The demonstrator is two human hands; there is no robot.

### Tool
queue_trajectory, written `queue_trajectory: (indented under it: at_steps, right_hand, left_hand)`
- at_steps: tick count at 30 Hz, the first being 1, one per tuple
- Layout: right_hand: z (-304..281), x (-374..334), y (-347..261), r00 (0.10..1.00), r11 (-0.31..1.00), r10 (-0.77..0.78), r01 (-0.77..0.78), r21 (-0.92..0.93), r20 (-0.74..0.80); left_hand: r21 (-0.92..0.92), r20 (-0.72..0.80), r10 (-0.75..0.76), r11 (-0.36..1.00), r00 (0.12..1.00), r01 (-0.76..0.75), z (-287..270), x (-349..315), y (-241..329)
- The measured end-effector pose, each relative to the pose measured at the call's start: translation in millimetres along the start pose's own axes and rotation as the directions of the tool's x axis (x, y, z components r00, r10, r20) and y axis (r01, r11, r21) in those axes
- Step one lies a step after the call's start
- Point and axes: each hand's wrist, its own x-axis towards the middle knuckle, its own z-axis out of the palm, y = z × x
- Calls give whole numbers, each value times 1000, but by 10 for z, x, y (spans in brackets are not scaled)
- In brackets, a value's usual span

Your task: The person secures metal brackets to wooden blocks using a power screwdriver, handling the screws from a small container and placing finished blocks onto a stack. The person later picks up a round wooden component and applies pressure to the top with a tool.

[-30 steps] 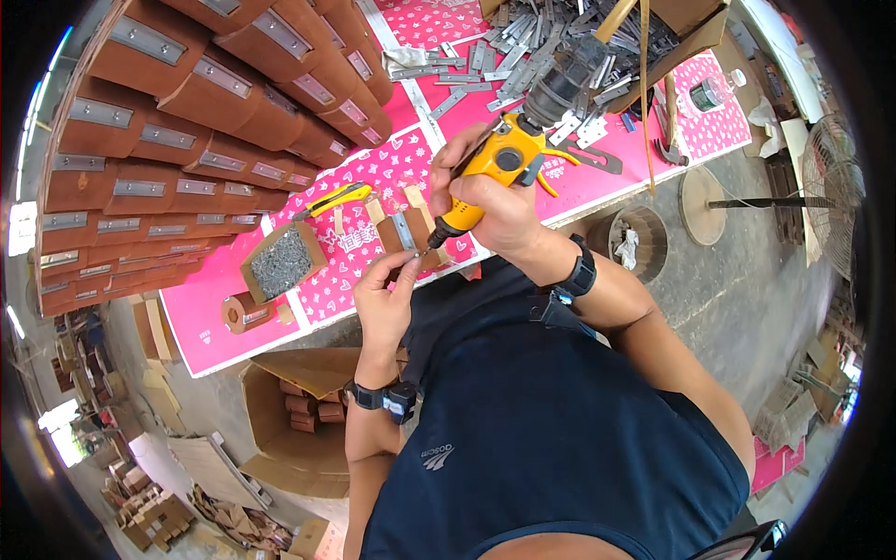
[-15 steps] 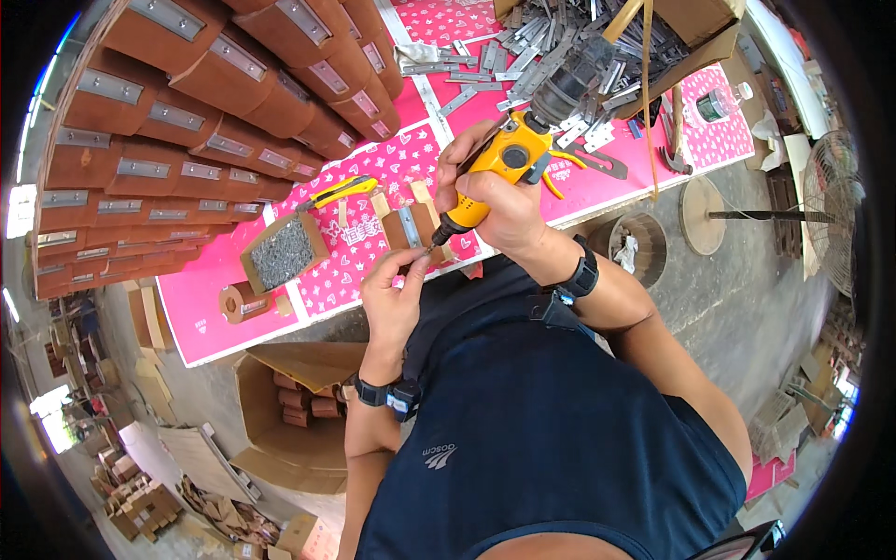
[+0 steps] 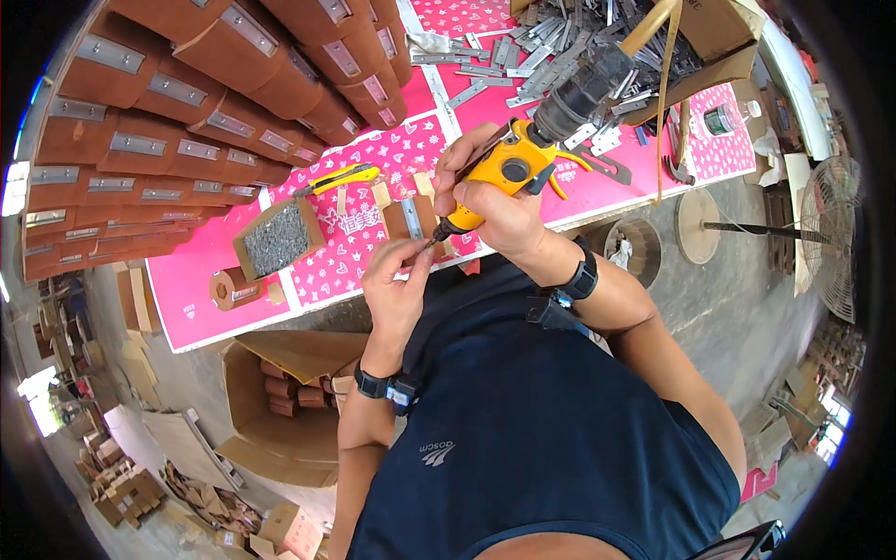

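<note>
My right hand point(image 3: 509, 213) is wrapped round a yellow and black power screwdriver point(image 3: 511, 166), its bit end slanting down to the left. At that tip, the thumb and forefinger of my left hand point(image 3: 397, 291) are pinched together; what is between them is too small to make out. Just beyond the fingertips a brown curved block point(image 3: 396, 224) lies on the pink table with a metal strip point(image 3: 412, 219) across its top. Part of the block is hidden behind the screwdriver's nose. To its left stands an open carton point(image 3: 317, 230) of small grey metal pieces point(image 3: 277, 243).
Stacked brown blocks with metal strips point(image 3: 140, 140) rise at the left. A yellow utility knife point(image 3: 343, 178) and a brown tape roll point(image 3: 233, 289) lie on the pink table point(image 3: 187, 313). Loose metal strips point(image 3: 551, 56) pile up at the back. A fan point(image 3: 829, 238) stands right.
The view has shifted slightly, so the table and stack sit a little differently. My left fingers remain at the screwdriver's tip, and the right hand's grip is the same.
</note>
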Motion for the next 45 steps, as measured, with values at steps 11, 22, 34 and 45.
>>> queue_trajectory:
  at_steps: [11, 22, 34, 45]
  right_hand:
    - [-9, 296, 464, 981, 973, -88, 122, -197, 175]
    - [26, 347, 535, 970, 956, -55, 120, -267, 237]
    - [57, 359, 619, 975, 976, -52, 95, -198, 215]
    - [10, 326, 588, 970, 979, -3, 51, -196, 241]
  left_hand:
    - [340, -92, 185, 929, 978, -144, 67, 477, -326]
    - [223, -147, 0, 974, 989, 33, 109, 397, -379]
    - [-10, -245, -11, 1000, 969, 9, 194, 366, -404]
    - [119, -151, 1, 993, 989, 18, 165, 394, -478]
